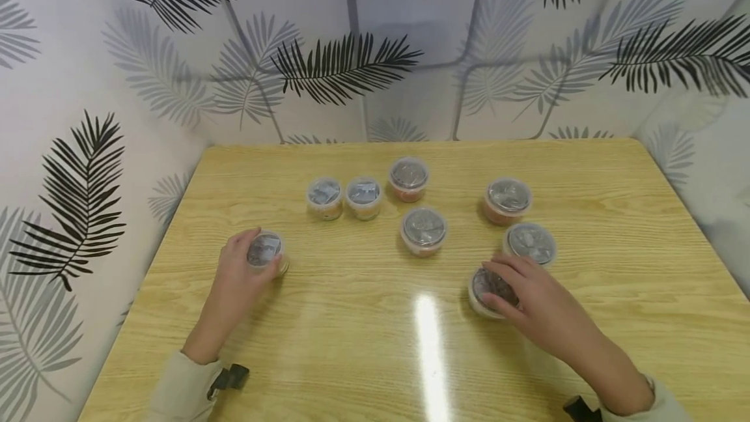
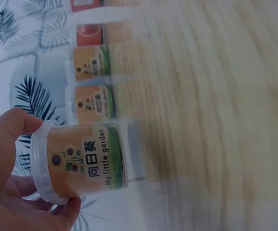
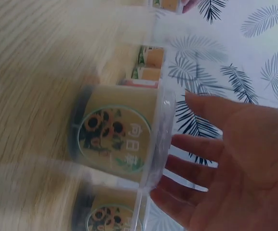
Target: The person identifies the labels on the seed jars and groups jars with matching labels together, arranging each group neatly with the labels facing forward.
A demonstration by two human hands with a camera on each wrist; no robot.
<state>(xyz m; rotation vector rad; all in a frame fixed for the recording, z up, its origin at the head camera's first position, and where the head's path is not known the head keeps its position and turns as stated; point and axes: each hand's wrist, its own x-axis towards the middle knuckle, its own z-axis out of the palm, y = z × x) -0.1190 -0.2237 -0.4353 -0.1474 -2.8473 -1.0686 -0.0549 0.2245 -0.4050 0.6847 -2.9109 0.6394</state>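
Left hand clamped on lower-left small tub, right fingers spread over lower-right wide tub — six others untouched on desk

Eight lidded tubs stand on the tabletop. Toward the far edge, two tubs sit side by side left of centre, with another tub right of them and one nearer. Toward the right edge, three tubs run front to back. A lone tub stands near the left edge.
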